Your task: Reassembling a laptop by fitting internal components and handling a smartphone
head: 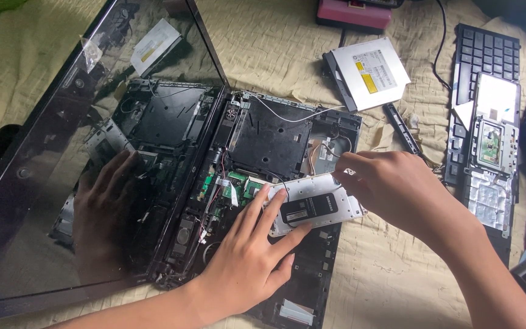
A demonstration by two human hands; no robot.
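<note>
Hard drive [315,207] flat under left hand [248,259] spread fingers, right hand [391,183] pinching its far corner, over opened laptop base [269,140]

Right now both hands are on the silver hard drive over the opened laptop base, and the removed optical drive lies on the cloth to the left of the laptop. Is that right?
Not quite. The head view shows the optical drive lying to the right of the laptop, beyond its upper right corner, not left. The rest holds: the left hand and right hand are both on the silver hard drive over the opened base.

Beige quilted bedspread [391,268], daylit
</note>
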